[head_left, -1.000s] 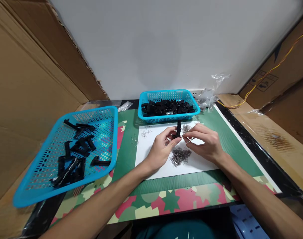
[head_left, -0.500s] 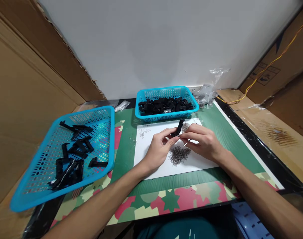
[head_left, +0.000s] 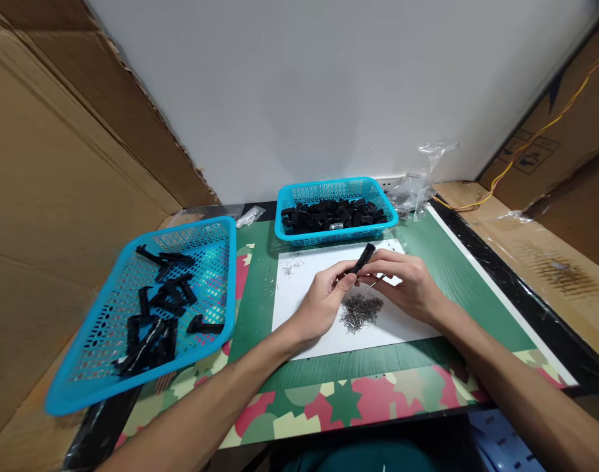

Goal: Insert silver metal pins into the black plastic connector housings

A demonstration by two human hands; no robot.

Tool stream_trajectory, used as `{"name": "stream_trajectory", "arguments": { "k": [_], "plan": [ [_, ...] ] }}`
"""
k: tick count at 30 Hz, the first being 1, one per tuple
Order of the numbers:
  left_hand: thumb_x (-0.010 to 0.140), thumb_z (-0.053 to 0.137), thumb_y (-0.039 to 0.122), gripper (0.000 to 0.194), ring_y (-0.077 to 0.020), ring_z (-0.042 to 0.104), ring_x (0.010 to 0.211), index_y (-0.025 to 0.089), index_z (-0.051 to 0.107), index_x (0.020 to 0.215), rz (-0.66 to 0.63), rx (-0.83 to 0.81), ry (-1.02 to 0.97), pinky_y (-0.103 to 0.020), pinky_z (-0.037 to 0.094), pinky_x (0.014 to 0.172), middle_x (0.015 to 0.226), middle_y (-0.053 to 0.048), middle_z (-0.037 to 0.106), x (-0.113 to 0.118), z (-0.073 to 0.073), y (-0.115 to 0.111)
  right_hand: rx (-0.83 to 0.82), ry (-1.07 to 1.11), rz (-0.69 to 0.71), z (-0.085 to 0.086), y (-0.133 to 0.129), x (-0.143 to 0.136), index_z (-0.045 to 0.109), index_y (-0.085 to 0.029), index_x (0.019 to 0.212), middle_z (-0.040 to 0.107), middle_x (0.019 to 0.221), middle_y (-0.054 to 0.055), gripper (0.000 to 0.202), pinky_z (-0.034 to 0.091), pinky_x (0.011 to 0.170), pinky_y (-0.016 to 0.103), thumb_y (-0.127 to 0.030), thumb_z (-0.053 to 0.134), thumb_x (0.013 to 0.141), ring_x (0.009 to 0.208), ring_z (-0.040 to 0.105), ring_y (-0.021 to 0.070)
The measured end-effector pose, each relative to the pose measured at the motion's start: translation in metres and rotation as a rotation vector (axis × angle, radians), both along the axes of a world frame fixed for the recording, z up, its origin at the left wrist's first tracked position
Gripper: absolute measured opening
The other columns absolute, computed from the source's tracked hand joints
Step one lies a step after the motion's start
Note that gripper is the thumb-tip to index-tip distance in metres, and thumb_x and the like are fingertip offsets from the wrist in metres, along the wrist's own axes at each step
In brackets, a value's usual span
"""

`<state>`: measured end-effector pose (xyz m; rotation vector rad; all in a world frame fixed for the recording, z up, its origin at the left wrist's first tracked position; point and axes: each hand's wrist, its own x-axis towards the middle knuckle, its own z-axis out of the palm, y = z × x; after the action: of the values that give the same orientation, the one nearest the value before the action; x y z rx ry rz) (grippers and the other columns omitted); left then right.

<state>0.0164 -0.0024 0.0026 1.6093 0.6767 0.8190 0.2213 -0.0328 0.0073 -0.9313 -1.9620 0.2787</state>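
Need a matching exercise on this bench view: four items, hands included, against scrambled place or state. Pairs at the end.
Column one
1. Left hand
2. Right hand
3. Metal pile
4. Yellow cord

Column two
A. Heaped on the white sheet
B. Thin rod held at its fingers
C. Runs down the cardboard at right
D. Gripping the lower end of the black part

Pairs: 1-D, 2-B, 3-A, 4-C

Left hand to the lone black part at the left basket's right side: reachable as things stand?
Probably yes: the basket is open-topped and nothing covers that black part. But the left hand is holding another black piece, so its fingers likely need freeing first.
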Motion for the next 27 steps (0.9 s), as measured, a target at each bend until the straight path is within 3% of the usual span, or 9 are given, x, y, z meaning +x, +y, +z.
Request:
{"name": "stream_trajectory", "arguments": {
  "k": [4,11,14,16,18,23,27],
  "plan": [
    [0.106,0.052,0.054,0.047,-0.0166,0.051,0.076,0.017,0.075,0.122,-0.022,-0.078,0.019,-0.029,0.042,0.074,0.087,-0.004,0.065,-0.001,-0.004,-0.001,-0.044,0.017,-0.005,0.003,-0.001,0.003,0.079,-0.025,0.103,0.075,0.088,0.004,0.014,0.057,0.066,0.031,-0.020,0.066,0.100,0.075,0.070,0.0169],
    [0.110,0.040,0.056,0.052,-0.0157,0.045,0.073,0.015,0.071,0.099,-0.044,-0.033,0.083,-0.030,0.037,0.070,0.079,-0.001,0.052,-0.002,0.000,-0.001,0.051,-0.016,-0.038,-0.001,-0.003,0.005,0.080,-0.025,0.100,0.073,0.086,0.005,0.019,0.056,0.066,0.032,-0.015,0.064,0.100,0.076,0.070,0.0185],
    [0.110,0.040,0.054,0.049,-0.0187,0.054,0.084,0.016,0.072,0.108,0.009,0.083,0.165,-0.032,0.043,0.080,0.093,-0.005,0.061,-0.003,0.003,-0.003,0.043,-0.086,-0.059,-0.002,-0.002,0.007,0.079,-0.024,0.100,0.073,0.085,0.005,0.021,0.055,0.065,0.031,-0.013,0.061,0.100,0.075,0.069,0.0181],
    [0.107,0.052,0.051,0.042,-0.0194,0.056,0.089,0.020,0.066,0.130,0.075,0.173,0.234,-0.034,0.045,0.084,0.112,-0.007,0.065,-0.002,0.004,-0.006,0.034,-0.123,-0.078,-0.003,-0.001,0.010,0.078,-0.024,0.099,0.073,0.085,0.005,0.021,0.054,0.066,0.030,-0.013,0.061,0.100,0.076,0.070,0.0183],
    [0.100,0.067,0.046,0.045,-0.0183,0.057,0.087,0.023,0.060,0.139,0.141,0.255,0.298,-0.033,0.046,0.082,0.122,-0.007,0.064,-0.002,0.004,-0.008,0.019,-0.155,-0.090,-0.005,-0.001,0.012,0.078,-0.023,0.098,0.074,0.087,0.005,0.020,0.054,0.066,0.030,-0.012,0.061,0.100,0.076,0.071,0.0184],
    [0.096,0.072,0.026,0.015,-0.0160,0.059,0.084,0.022,0.066,0.109,0.232,0.370,0.339,-0.030,0.047,0.077,0.108,-0.001,0.070,-0.003,0.003,-0.008,-0.012,-0.202,-0.090,-0.009,0.000,0.011,0.078,-0.022,0.097,0.072,0.086,0.004,0.018,0.053,0.066,0.029,-0.014,0.062,0.100,0.075,0.070,0.0176],
    [0.094,0.074,0.022,0.008,-0.0158,0.061,0.084,0.021,0.068,0.100,0.243,0.380,0.347,-0.028,0.049,0.074,0.100,0.000,0.073,-0.003,0.003,-0.004,-0.073,-0.166,-0.051,-0.003,-0.001,0.014,0.078,-0.020,0.102,0.072,0.088,0.005,0.016,0.053,0.069,0.028,-0.016,0.062,0.100,0.077,0.069,0.0169]
  ]
}}
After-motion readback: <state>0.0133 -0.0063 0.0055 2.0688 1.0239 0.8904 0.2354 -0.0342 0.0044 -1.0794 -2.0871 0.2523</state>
